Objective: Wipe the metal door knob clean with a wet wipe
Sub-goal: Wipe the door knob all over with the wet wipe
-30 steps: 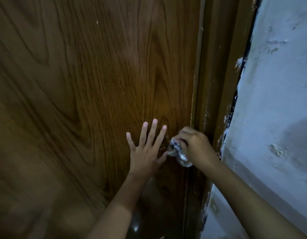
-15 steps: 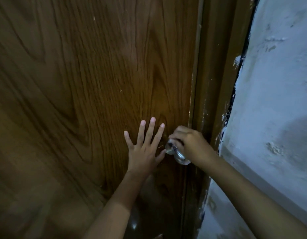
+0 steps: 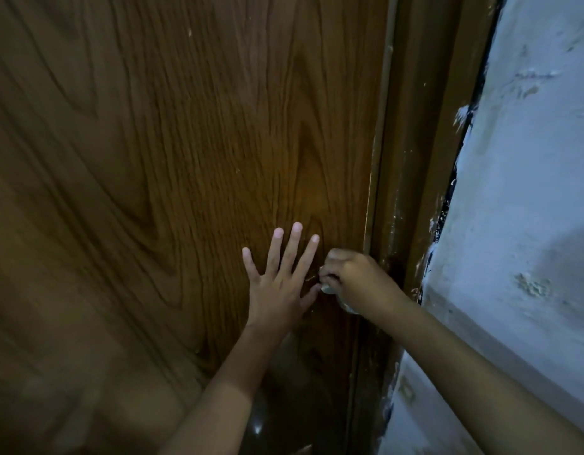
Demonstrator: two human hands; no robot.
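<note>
A metal door knob (image 3: 344, 306) sits near the right edge of a brown wooden door (image 3: 172, 178); only a sliver of it shows below and left of my right hand (image 3: 356, 280). That hand is curled over the knob, and a pale bit of wet wipe (image 3: 326, 287) peeks out under its fingers. My left hand (image 3: 279, 277) lies flat on the door just left of the knob, fingers straight and spread, thumb close to the knob.
A brown door frame (image 3: 425, 159) runs down beside the door's right edge. To its right is a pale, rough plastered wall (image 3: 530, 198) with chipped paint along the frame. The lower door is dark, with a small light reflection.
My right hand has slid further over the knob, so less metal shows than a second ago. My left hand stays flat on the door.
</note>
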